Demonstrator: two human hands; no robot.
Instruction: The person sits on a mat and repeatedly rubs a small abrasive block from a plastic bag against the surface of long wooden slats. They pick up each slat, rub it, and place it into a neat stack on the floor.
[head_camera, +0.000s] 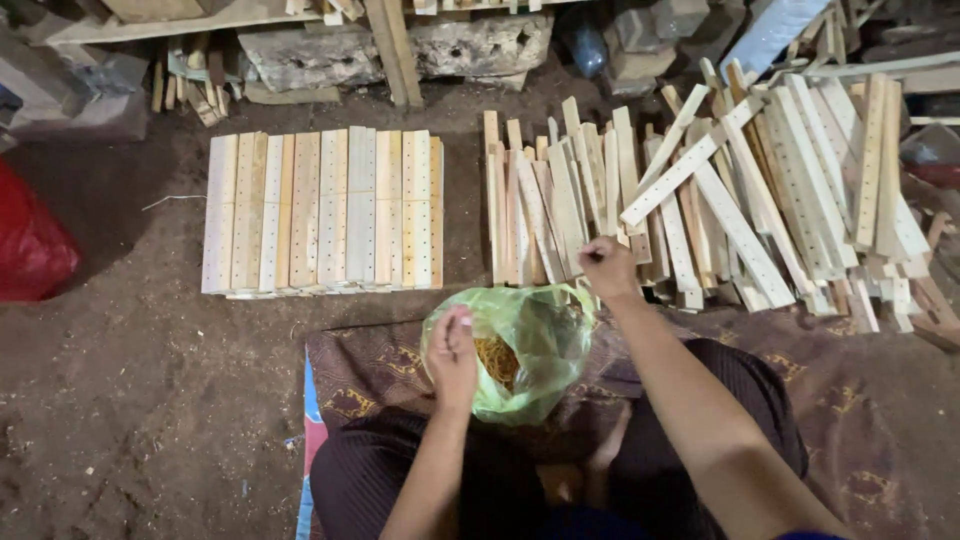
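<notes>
Head view, scanning left to right: red bag (30, 245) at the edge, neat stack of drilled wooden slats (322, 208) lying flat on dirt. Left hand (452, 352) pinching something tiny over the green plastic bag (515, 345) of yellow bands — thin, soft, crinkly, probably best gripped at the rim. Right hand (607, 267) reaching, fingers curled shut, touching the loose slat pile (720, 190) — light, stiff sticks.

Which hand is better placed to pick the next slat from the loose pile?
Probably the right hand: it reaches over the loose wooden slats, while the left hand sits at the green bag.
</notes>
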